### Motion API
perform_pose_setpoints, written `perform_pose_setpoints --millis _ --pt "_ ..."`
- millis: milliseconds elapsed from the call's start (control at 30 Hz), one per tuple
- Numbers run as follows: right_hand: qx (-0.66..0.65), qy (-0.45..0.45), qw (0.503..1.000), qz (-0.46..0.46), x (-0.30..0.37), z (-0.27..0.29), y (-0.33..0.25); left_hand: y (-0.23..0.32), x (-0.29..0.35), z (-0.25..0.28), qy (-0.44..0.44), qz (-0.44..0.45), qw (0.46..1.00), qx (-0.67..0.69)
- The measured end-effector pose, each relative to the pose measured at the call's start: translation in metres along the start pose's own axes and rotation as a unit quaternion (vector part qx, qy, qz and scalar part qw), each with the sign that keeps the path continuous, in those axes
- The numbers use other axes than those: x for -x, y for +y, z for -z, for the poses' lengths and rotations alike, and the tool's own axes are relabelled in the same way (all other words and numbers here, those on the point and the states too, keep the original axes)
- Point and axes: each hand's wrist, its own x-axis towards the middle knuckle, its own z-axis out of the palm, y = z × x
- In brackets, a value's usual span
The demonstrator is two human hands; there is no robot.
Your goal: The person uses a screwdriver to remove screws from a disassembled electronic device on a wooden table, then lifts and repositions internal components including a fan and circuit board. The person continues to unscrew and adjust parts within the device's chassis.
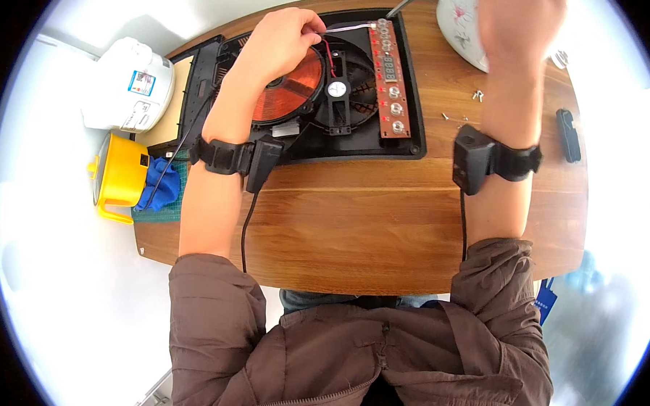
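An opened induction cooker base (414,145) lies on the wooden table, its copper coil (295,93) and black fan (351,95) exposed. My left hand (281,45) reaches over the coil, fingertips pinched together. A thin white cable (351,28) and a red wire (330,54) run up to those fingertips; what they pinch is hidden. A brown circuit board (394,90) with a small display and round buttons lies along the base's right side. A metal rod (406,2) slants off the top edge above this board. My right hand (521,23) is blurred beside a white floral bowl, its fingers hidden.
The white floral bowl (459,27) stands at the back right. Several small screws (477,96) and a dark oblong object (568,135) lie on the table's right. At left are a white jug (131,86), yellow pot (123,172), blue cloth (165,185) and green mat (169,212).
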Motion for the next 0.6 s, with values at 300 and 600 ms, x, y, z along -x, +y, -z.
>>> perform_pose_setpoints --millis 300,600 --pt "0.002 -0.127 0.969 -0.213 0.055 -0.058 0.052 -0.017 0.006 -0.015 -0.025 -0.019 0.995 0.092" --pt "0.058 -0.167 0.967 -0.185 0.069 -0.069 0.064 -0.02 0.008 -0.022 0.014 -0.07 0.995 0.075"
